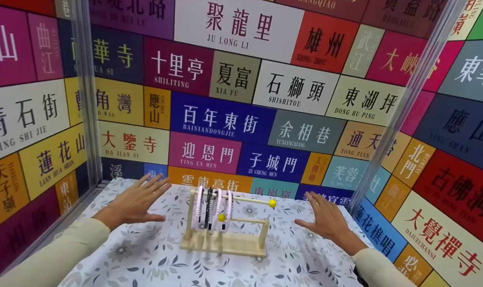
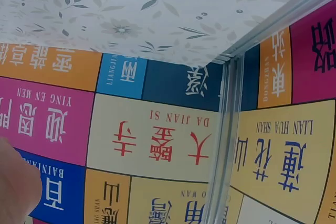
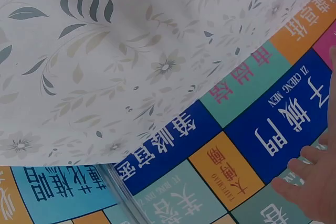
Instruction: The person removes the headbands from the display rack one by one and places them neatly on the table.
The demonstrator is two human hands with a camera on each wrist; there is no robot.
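A small wooden stand point(image 1: 241, 246) is on the table, with two horizontal rods tipped by yellow balls. Several white and dark ring-shaped bands point(image 1: 229, 207) hang together at the left end of the upper rod point(image 1: 249, 200). To the left of the stand, my left hand point(image 1: 139, 201) hovers with its fingers spread, apart from it. On the other side my right hand point(image 1: 325, 215) is likewise spread and holds nothing. Part of the left hand point(image 2: 18, 182) shows at the edge of the left wrist view, and fingers of the right hand point(image 3: 307, 177) in the right wrist view.
A white cloth with grey leaves and flowers covers the table point(image 1: 145, 255). Panels of colourful signs point(image 1: 221, 115) enclose it at the back and both sides. Metal posts point(image 1: 90, 119) stand at the back corners.
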